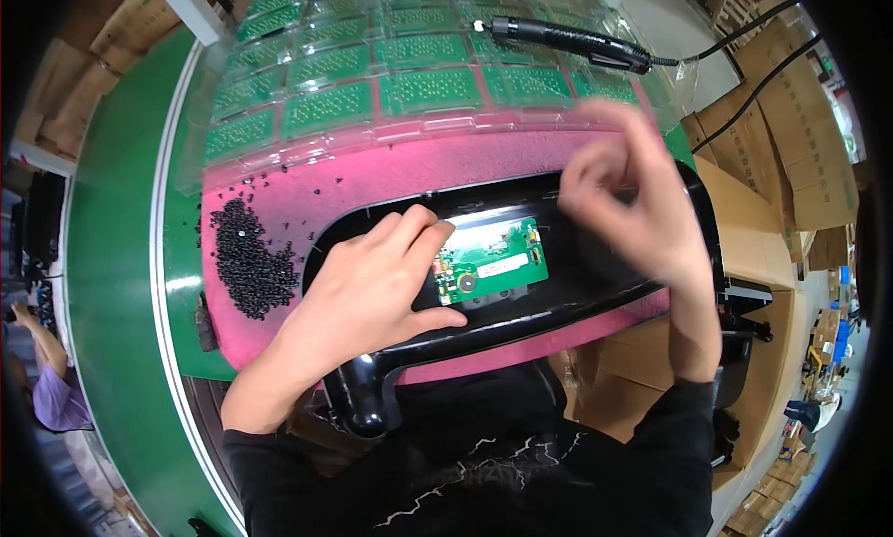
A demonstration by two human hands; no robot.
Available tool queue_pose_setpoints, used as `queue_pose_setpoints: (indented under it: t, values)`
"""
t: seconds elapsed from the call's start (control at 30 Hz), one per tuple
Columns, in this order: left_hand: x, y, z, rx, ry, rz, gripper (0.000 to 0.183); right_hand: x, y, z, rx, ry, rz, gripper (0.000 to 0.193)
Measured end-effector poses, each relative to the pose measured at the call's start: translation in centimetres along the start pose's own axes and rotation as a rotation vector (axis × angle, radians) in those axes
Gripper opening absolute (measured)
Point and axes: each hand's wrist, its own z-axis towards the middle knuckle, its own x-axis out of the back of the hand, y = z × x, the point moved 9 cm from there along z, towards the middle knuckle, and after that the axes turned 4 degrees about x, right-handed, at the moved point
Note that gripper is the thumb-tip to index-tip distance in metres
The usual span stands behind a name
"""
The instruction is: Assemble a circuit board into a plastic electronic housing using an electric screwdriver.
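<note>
A pink mat [372, 174] covers the green bench [126, 221]; clear trays [446, 123] line its far side, with cartons [809, 146] to the right. The circuit board [507, 265] lies inside the black housing [591, 272], component side up, long axis left to right, right end slightly farther from me. My left hand [367, 281] spreads thumb and forefinger about its left end. My right hand [628, 202] is raised, blurred, fingers curled; I cannot tell whether they grip anything.
</note>
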Motion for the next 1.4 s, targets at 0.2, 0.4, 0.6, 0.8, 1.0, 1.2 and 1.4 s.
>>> queue_pose_setpoints:
  t: [0.2, 0.4, 0.6, 0.8, 1.0, 1.2, 1.4]
  values:
    - [0.5, 0.3, 0.0, -0.041, 0.034, 0.013, 0.070, 2.2, 8.9, 11.2, -0.421, 0.073, -0.204, 0.056]
    - [0.3, -0.2, -0.3, -0.005, 0.038, -0.042, 0.063, 2.6, 10.6, 14.2, -0.340, 0.273, -0.386, 0.047]
    - [0.9, 0.3, -0.4, -0.029, 0.069, -0.041, 0.051, 3.3, -0.9, 6.9, 0.235, 0.629, 0.573, 0.050]
    - [3.2, 0.7, -0.1, -0.156, 0.211, -0.228, 0.037, 0.7, -8.1, 2.8, 0.200, 0.380, 0.828, 0.036]
    - [2.8, 1.5, -0.4, -0.313, 0.112, -0.763, 0.020, -2.4, -9.0, 2.0, 0.370, 0.030, 1.449, 0.049]
    - [3.4, 0.6, -0.2, -0.233, 0.219, -0.767, 0.010, -3.2, -8.7, 1.5, 0.451, -0.002, 1.433, 0.049]
    - [5.1, -1.5, -0.9, -0.102, 0.457, -0.710, 0.007, -2.1, -8.3, 0.0, 0.432, 0.066, 1.224, 0.048]
